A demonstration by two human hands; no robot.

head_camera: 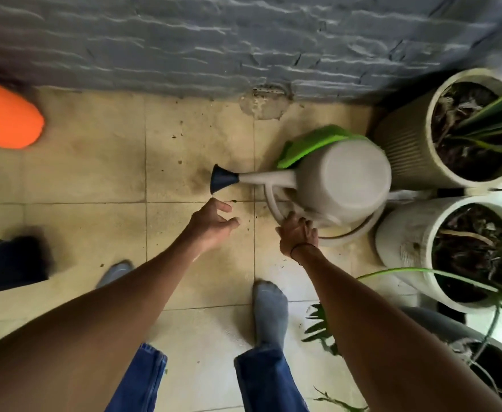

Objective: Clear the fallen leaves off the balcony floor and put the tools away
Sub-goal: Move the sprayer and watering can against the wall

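A white watering can [345,182] with a dark blue spout head [223,182] is in the middle right of the head view, its spout pointing left. My right hand [298,233] grips its curved handle from below. My left hand [214,223] hovers empty just under the spout head, fingers loosely spread, touching nothing. Behind the can a bright green tool [312,145] leans near the wall, mostly hidden by the can. Small dark crumbs of dirt dot the beige tiled floor [101,173].
Two white planters with dry leaves and green fronds [416,162] [404,242] stand at the right, and a third pot [487,367] at lower right. A grey textured wall [214,40] runs along the back. An orange object [3,114] and a dark box [9,266] are at left.
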